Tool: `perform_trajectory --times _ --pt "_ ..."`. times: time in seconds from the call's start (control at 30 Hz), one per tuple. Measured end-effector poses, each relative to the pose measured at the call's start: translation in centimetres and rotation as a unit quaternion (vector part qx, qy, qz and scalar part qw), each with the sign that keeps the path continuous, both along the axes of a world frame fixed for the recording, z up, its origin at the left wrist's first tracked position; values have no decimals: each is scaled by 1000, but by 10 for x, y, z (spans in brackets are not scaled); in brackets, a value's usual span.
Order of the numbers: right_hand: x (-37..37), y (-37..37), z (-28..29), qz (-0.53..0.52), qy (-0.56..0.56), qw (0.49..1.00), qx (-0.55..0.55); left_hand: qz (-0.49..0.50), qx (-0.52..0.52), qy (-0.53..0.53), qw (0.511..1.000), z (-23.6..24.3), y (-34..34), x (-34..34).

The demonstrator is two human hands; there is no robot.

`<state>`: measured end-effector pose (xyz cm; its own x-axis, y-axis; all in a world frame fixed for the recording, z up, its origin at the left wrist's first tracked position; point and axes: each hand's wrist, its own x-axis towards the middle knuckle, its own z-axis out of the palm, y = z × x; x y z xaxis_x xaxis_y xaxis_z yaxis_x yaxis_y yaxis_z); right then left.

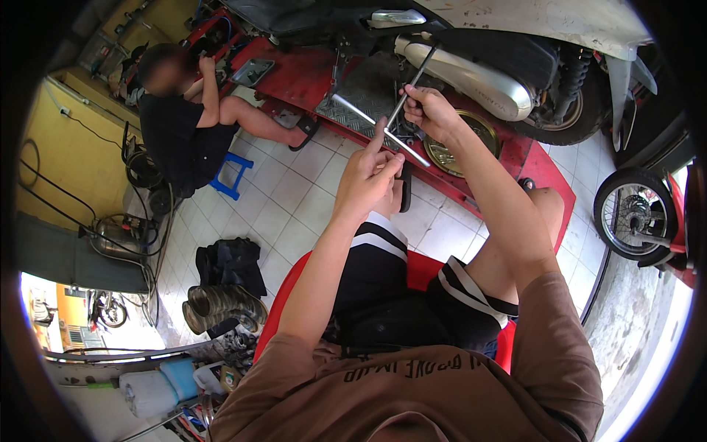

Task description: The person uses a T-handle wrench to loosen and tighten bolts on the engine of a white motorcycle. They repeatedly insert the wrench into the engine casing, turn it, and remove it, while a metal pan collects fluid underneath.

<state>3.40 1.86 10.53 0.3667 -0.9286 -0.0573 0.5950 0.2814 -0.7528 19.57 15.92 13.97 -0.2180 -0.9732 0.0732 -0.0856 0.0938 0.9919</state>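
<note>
A T-handle wrench with a bright crossbar and a darker shaft is in front of me. My right hand is closed around its shaft, just beyond the crossbar. My left hand is at the crossbar, index finger stretched out against it and thumb apart, without wrapping round it. The shaft's far end reaches the silver engine cover of a scooter; whether it sits on a bolt there is too small to tell.
The scooter's rear wheel stands over a red lift platform, beside a round gold-rimmed part. At left a co-worker sits near a blue stool. Boots lie on the tiles; another motorcycle wheel stands at right.
</note>
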Motion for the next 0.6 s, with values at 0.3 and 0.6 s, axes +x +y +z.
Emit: perform_trajectory --times 0.3,0.6 --pt "-2 1 1 -5 1 1000 -2 -22 -37 32 999 0 10 -10" --pt "-6 2 3 -3 -11 1000 20 -32 14 -77 996 -3 1 2"
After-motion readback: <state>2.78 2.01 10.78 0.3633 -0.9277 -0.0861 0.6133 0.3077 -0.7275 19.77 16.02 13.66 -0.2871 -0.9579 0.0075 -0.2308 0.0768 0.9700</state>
